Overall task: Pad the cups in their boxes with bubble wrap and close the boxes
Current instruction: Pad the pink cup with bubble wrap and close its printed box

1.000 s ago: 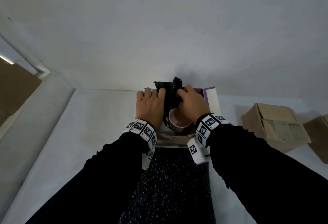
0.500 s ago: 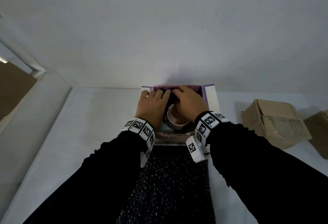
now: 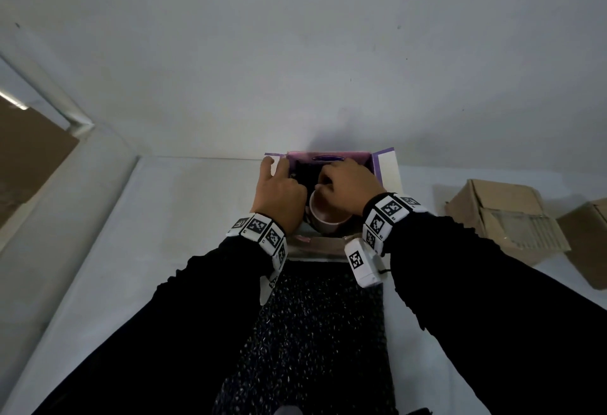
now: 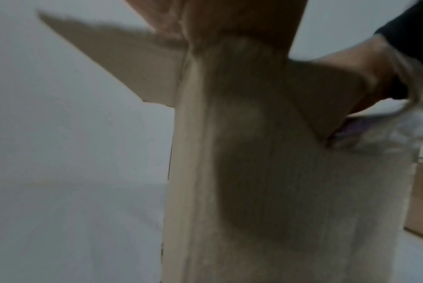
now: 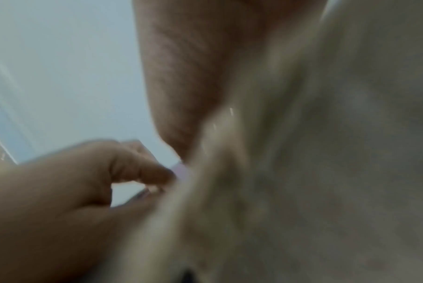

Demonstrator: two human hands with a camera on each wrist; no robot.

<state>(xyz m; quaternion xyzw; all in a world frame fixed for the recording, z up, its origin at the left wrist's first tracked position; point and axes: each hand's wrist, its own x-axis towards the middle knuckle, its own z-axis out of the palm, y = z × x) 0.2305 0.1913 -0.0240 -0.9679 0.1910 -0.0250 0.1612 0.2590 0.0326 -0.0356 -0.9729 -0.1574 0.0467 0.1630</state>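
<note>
An open box [image 3: 381, 165] with purple inner flaps stands on the white table against the wall. A pink cup [image 3: 323, 216] sits in its near half. Black bubble wrap [image 3: 303, 171] is stuffed into the far half, mostly hidden by my hands. My left hand [image 3: 279, 189] grips the box's left wall, with fingers over the flap and the thumb inside. Behind the cup, my right hand [image 3: 343, 181] reaches into the box with its fingers curled down on the wrap. Both wrist views are blurred: the left one shows the cardboard wall [image 4: 266, 153], the right one my left hand [image 5: 84, 181] pinching an edge.
A large sheet of black bubble wrap [image 3: 315, 332] lies on the table between my forearms, in front of the box. Two brown cardboard boxes [image 3: 502, 217] [image 3: 588, 240] stand at the right. The wall is directly behind the box, and the table's left edge meets a ledge.
The wad of black bubble wrap that stuck up above the box has gone down inside, behind the cup. My left hand has shifted onto the box's left wall.
</note>
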